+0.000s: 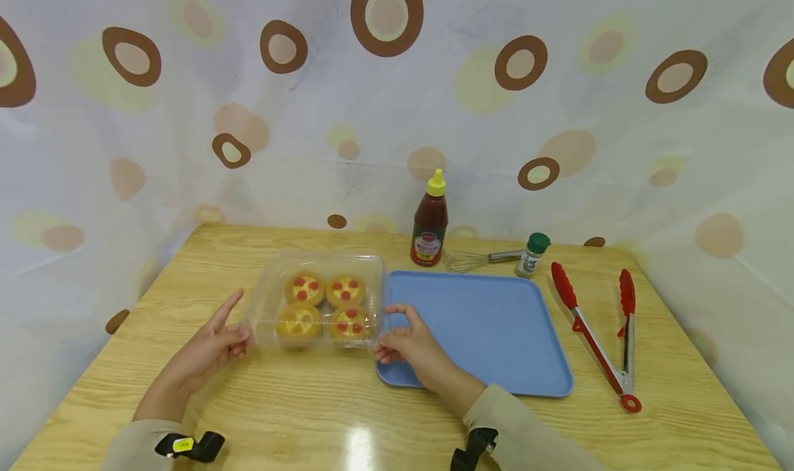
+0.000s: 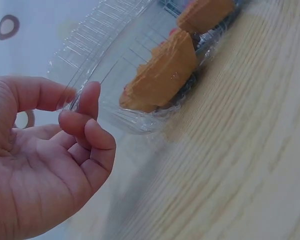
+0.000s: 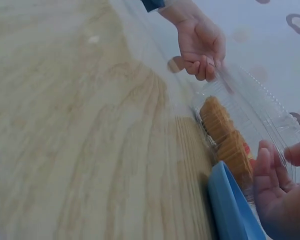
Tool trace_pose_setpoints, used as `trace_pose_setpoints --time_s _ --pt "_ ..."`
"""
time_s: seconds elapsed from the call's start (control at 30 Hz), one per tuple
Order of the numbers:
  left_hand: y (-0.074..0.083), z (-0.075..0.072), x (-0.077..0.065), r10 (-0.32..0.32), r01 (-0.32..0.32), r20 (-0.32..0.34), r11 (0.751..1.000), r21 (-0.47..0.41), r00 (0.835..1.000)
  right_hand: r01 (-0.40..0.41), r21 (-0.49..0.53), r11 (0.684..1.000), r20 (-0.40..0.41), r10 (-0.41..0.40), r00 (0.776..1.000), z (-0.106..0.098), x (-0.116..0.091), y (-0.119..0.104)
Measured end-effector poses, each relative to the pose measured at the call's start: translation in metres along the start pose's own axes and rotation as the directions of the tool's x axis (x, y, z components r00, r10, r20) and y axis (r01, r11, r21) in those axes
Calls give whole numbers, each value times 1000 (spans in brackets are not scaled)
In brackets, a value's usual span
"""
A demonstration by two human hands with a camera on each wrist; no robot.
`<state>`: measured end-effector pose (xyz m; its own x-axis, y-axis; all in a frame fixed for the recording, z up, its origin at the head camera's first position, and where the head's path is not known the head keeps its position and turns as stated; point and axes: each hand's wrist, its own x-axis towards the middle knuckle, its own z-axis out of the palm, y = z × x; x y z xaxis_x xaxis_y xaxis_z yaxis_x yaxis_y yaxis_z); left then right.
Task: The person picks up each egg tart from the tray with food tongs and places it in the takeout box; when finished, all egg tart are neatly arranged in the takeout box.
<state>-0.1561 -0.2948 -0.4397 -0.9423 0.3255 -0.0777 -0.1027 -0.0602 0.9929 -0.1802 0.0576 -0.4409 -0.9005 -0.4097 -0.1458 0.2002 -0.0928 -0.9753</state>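
Observation:
A clear plastic clamshell box [image 1: 268,298] stands on the table left of the tray. Several egg tarts [image 1: 299,322] lie inside; three carry red pieces, and the front left one is plain. At its front left corner, my left hand [image 1: 214,350] pinches the thin plastic rim, index finger stretched out in the head view. My right hand [image 1: 418,350] pinches the rim at the front right corner, above the edge of the blue tray [image 1: 471,333]. Both wrist views show the lid edge between thumb and fingers. Whether the lid is fully closed, I cannot tell.
Behind the tray stand a sauce bottle [image 1: 429,226] with a yellow cap and a green-capped spice jar [image 1: 532,256]. A whisk [image 1: 480,258] lies between them. Red-tipped tongs [image 1: 598,343] lie spread to the right. A patterned cloth [image 1: 397,112] hangs behind the table.

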Motion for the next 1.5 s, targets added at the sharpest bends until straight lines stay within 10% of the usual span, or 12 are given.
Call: trace_pose_setpoints --time_s 0.8,1.3,1.5 --pt "-11 2 0 115 -92 126 980 -175 985 6 23 1000 15 -6 1000 -8 -7 2" --pt "5 -17 -16 -130 104 139 978 178 982 -20 -129 991 106 34 994 -55 -27 0" --pt "20 -31 -33 119 -145 164 977 157 979 -7 -202 979 130 33 991 -96 -45 -20"
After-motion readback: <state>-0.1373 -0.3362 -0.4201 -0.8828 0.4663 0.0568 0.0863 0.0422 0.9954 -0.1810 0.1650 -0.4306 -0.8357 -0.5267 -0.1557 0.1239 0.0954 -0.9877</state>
